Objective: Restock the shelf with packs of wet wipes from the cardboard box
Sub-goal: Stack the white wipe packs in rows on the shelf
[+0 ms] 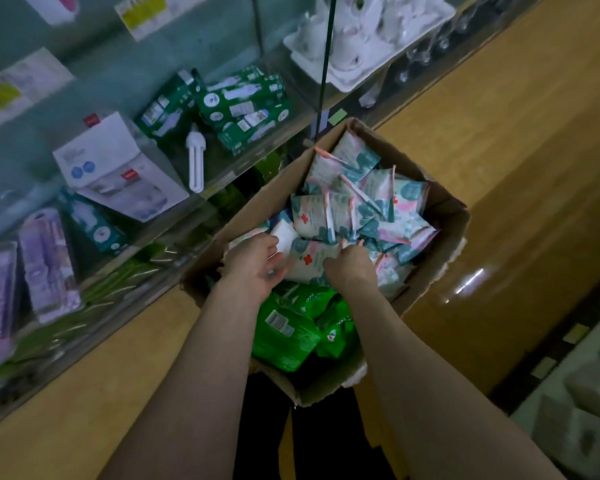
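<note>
On the far left, purple packs (45, 265) lie on the glass shelf (21, 157), with a white carton (118, 168), a bare light bulb (195, 161) and green boxes (243, 109) further along it. Just beside the shelf stands the open cardboard box (257, 199). Its far end is heaped with teal, pink and white packs of wet wipes (361, 202), and its near end holds green packs (288, 327). The left hand (253, 261) is inside the box, its fingers (276, 259) curled against the left edge of a red-cross pack (309, 259); motion blur hides whether they grasp it. The right hand (350, 268) is at that pack's right edge, its fingers dug into the heap and out of sight, so their hold cannot be told. Right of the box runs a glossy wooden surface (499, 150), and pale cartons (586, 410) sit at the bottom right.
</note>
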Available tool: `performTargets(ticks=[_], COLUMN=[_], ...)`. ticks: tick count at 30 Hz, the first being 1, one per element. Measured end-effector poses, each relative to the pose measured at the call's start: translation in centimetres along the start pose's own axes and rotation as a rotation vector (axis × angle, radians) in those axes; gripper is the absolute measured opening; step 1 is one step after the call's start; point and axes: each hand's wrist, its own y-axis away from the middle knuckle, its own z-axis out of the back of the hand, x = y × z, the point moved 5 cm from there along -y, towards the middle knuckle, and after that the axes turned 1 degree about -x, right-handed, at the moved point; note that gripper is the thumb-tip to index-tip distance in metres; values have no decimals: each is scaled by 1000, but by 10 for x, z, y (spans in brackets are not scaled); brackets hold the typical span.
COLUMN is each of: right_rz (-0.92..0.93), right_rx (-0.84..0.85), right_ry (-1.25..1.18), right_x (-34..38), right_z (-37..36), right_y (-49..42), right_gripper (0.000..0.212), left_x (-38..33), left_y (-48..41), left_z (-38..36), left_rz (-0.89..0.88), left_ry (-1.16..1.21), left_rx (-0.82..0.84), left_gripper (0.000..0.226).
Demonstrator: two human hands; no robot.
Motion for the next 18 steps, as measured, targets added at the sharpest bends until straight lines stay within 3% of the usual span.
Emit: performTargets(ticks=[3,6,8,13,16,18], right_rz=[36,42,22,-140,-79,12], right_rx=[-40,-46,-13,52,74,107], right_ry=[93,15,-122,-653,-685,-621], right_x=[4,2,0,-22,-25,-12], right_z=[-8,-15,-18,-15,-16,-17], right_y=[-7,-11,-14,-6,4,9], right_gripper=[33,49,46,9,19,27], left_x=[12,19,21,20,21,23], left_y=[-11,-15,-16,-14,-12,-9], left_z=[3,2,1,-6,-12,-15], left_rz=[34,54,60,55,76,89], left_ry=[16,15,7,-66,-71,-29], left_rx=[-7,-5,-9,-18,22,93], left_gripper=[34,32,30,30,38,30])
